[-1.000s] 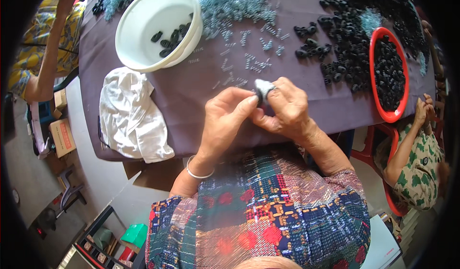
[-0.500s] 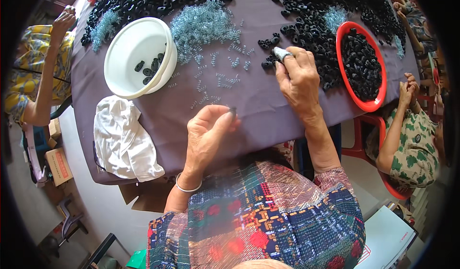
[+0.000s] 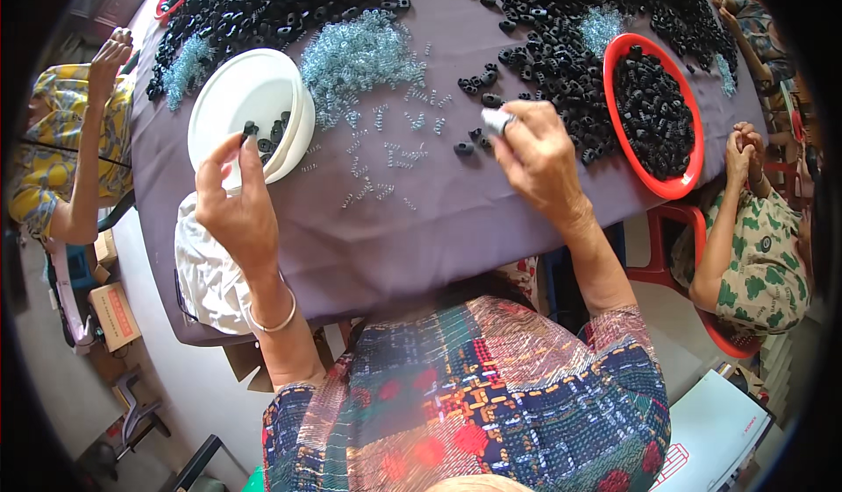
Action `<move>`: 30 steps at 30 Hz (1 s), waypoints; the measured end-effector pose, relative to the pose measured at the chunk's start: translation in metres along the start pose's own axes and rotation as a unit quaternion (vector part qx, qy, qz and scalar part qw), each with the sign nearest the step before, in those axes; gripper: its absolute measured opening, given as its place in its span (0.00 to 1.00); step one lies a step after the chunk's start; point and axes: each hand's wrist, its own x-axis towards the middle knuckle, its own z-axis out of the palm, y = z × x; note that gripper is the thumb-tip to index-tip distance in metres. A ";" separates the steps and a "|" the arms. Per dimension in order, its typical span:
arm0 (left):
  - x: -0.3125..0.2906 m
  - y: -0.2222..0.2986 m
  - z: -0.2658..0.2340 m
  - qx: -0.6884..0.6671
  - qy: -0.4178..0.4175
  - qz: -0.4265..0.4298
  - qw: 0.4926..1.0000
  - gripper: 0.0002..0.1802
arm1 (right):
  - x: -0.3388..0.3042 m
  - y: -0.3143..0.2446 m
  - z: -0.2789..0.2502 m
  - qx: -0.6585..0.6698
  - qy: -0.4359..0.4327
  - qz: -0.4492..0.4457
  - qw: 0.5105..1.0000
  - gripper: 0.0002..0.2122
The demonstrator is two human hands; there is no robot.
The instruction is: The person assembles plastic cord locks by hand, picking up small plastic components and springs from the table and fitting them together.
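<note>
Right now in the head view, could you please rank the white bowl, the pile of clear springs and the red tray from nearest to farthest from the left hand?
1. White bowl, just above the left hand, at the table's left.
2. Pile of clear springs, up and to the right, mid-table.
3. Red tray, far right, beyond the right hand.

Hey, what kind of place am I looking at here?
Likely a small hand-assembly workshop: a purple-covered table heaped with small black plastic parts and tiny springs, a red tray and a white bowl for sorting, with other people seated around it.
</note>
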 end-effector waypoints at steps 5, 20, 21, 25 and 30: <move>0.000 -0.006 0.002 0.094 -0.039 0.033 0.994 0.14 | 0.021 0.013 0.004 -0.040 -0.002 0.010 0.999 0.07; -0.099 0.056 0.010 -0.357 -0.416 -0.161 0.821 0.07 | 0.010 -0.012 0.012 -0.024 -0.105 -0.046 0.993 0.10; -0.105 0.054 0.011 -0.374 -0.422 -0.193 0.803 0.08 | 0.009 -0.013 0.015 -0.018 -0.088 -0.062 0.994 0.10; -0.107 0.055 0.012 -0.419 -0.413 -0.303 0.750 0.10 | 0.007 -0.022 0.008 0.058 -0.040 -0.041 0.997 0.13; -0.101 0.055 0.017 -0.527 -0.323 -0.374 0.691 0.10 | 0.001 -0.051 0.003 0.164 -0.011 -0.066 0.984 0.16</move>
